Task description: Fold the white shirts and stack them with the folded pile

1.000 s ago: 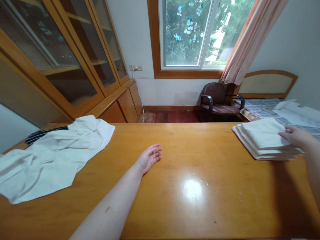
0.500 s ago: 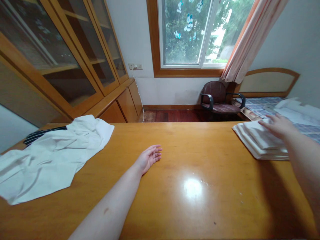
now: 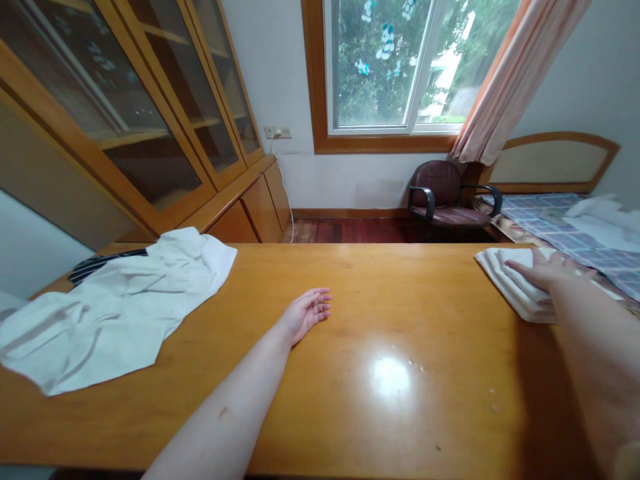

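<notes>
My left hand (image 3: 307, 312) lies on the wooden table (image 3: 380, 373) near its middle, fingers stretched out and loose, holding nothing. My right hand (image 3: 543, 272) rests flat, fingers spread, on top of a stack of folded white cloths (image 3: 505, 280) at the table's far right. A crumpled white shirt (image 3: 120, 307) sprawls over the table's left side, with a dark striped piece of cloth (image 3: 100, 263) showing behind it.
A wooden cabinet with glass doors (image 3: 125, 113) runs along the left wall. A dark red armchair (image 3: 445, 197) stands under the window (image 3: 395, 63). A bed (image 3: 575, 220) with white bedding is at the right, beyond the table.
My right hand has slid from the near edge of the folded stack onto its top, further from me. My left hand has stayed still. The view has shifted slightly.
</notes>
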`<state>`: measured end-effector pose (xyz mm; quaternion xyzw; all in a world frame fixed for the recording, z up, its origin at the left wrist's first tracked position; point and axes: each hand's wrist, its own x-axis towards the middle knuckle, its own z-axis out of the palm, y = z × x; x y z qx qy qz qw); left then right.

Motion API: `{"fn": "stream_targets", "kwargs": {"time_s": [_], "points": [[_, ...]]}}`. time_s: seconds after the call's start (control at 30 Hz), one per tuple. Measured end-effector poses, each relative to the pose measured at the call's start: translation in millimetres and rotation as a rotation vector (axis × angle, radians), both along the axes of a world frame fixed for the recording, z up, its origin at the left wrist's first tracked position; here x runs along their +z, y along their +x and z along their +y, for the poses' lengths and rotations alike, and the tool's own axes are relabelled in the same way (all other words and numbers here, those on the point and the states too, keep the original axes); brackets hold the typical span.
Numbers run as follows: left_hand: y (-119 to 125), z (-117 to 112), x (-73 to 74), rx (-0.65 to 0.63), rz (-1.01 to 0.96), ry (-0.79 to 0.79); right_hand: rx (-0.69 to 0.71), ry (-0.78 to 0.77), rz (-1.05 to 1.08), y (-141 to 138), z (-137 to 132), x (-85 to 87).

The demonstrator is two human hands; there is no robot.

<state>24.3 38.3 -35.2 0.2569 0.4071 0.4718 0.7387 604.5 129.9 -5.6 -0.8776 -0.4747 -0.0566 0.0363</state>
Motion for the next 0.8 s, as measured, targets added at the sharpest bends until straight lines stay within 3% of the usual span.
{"fn": "stream_targets", "kwargs": {"time_s": [0.07,0.17,0.27,0.37,0.43,0.5,0.63,0.8], "points": [[0.0,-0.4,0.9,0.001,-0.003,-0.004,-0.046,-0.026,0.039,-20.7,4.4,14.9],[-0.3,-1.0,2.1,0.014,-0.003,-0.011,0.105,0.136,0.077,-66.0,10.7,35.7],[-0.9,-1.3,2.3,0.045,-0.003,-0.02,0.279,0.192,0.501,-128.5,7.4,41.2],[-0.9,-1.6,2.0,0.067,0.001,-0.021,0.42,0.075,1.091,-201.9,-11.3,22.0],[-0.5,-1.7,1.8,0.07,0.01,-0.01,0.485,0.073,1.297,-247.9,-28.7,-1.1],[0.0,-1.8,1.3,0.068,0.028,0.007,0.515,0.164,1.403,-283.2,-44.5,-24.9],[0.3,-0.6,-1.1,0.139,0.132,0.057,0.556,0.412,1.466,-309.2,-57.4,-52.8],[-15.1,2.2,7.6,0.522,0.466,0.315,0.485,0.555,1.606,-297.5,-42.8,-54.7]]}}
